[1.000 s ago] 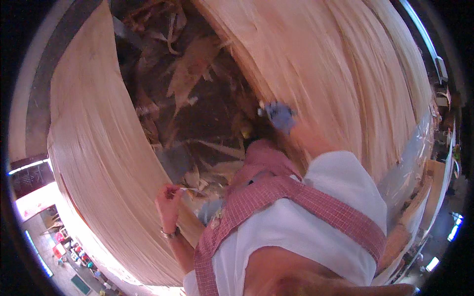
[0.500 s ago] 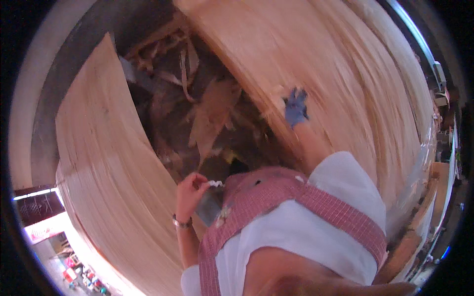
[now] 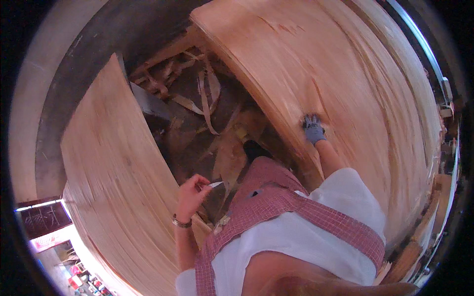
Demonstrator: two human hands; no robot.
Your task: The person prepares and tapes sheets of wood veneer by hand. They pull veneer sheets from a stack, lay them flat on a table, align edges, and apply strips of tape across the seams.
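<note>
My left hand (image 3: 191, 193), bare and with a watch at the wrist, pinches a thin white strip (image 3: 216, 184) that points to the right. Below it lies the near edge of the left stack of wood veneer sheets (image 3: 116, 148). On the right, my right hand (image 3: 313, 129) wears a grey-blue glove and rests with spread fingers on the top sheet of a larger veneer stack (image 3: 355, 98). Nothing shows in its grasp. The right stack's layered edge runs along the gap between the two piles.
Torn veneer strips (image 3: 206, 101) and flat scraps (image 3: 232, 158) litter the dark floor between the stacks. A grey beam (image 3: 150, 104) sticks out from under the left stack. Boards (image 3: 412, 251) stand at the far right. Small coloured items (image 3: 89, 281) appear at the lower left.
My right hand has moved a little right and down over the veneer, its fingers now resting flat. The left hand still holds the white strip. The view has shifted slightly.
</note>
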